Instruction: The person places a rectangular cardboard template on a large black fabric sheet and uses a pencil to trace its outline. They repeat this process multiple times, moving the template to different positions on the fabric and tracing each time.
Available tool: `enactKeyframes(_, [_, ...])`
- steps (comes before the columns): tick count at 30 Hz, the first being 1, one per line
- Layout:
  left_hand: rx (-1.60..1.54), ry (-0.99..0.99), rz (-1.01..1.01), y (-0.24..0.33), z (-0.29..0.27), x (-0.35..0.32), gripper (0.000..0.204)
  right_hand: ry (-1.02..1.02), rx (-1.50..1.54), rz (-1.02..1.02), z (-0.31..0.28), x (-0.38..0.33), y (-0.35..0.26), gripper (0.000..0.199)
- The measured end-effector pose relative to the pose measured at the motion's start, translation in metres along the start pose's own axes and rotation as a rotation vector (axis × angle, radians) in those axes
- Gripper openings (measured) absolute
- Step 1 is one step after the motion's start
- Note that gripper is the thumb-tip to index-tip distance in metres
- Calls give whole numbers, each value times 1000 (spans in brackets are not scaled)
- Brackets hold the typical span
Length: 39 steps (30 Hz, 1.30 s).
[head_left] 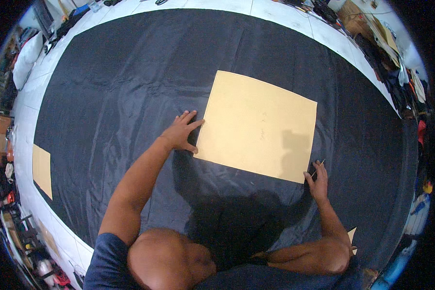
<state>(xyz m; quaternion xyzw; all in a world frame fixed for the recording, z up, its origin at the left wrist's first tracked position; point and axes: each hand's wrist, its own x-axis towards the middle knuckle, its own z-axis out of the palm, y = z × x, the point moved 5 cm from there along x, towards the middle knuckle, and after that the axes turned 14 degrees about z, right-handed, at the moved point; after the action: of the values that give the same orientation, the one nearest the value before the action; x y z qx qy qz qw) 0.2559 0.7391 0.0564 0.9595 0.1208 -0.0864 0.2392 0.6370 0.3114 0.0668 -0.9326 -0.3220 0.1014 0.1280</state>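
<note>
A large tan sheet of card [256,128], roughly square with faint writing on it, lies flat on a wide spread of black fabric [125,63]. My left hand [180,131] is open, its fingers spread on the fabric and against the sheet's left edge, with the thumb at the lower left corner. At the lower right corner, my right hand [318,180] holds a thin pen-like stick [323,161] between its fingers. That hand's thumb is by the card's edge. Shadows fall across the card's lower right part and the fabric nearer me.
Another tan card piece [42,170] lies at the fabric's far left edge. Small pale pointed scraps [352,237] show by my right elbow. White tiled floor [31,104] borders the fabric. Cluttered items line the room's edges, including a white sack [27,60] and cardboard [355,20].
</note>
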Motion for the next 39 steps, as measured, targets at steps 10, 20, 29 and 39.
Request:
enactKeyframes(10, [-53, -22, -39, 4, 6, 5, 112, 13, -1, -56, 0, 0, 8, 60])
enactKeyframes(20, [-49, 55, -36, 2, -12, -16, 114, 30, 64, -59, 14, 11, -5, 64])
enactKeyframes(29, [-12, 28, -22, 4, -15, -9, 113, 9, 77, -42, 7, 10, -6, 64])
enactKeyframes(39, [-10, 58, 77, -2, -15, -9, 111, 1, 50, -58, 4, 9, -5, 59])
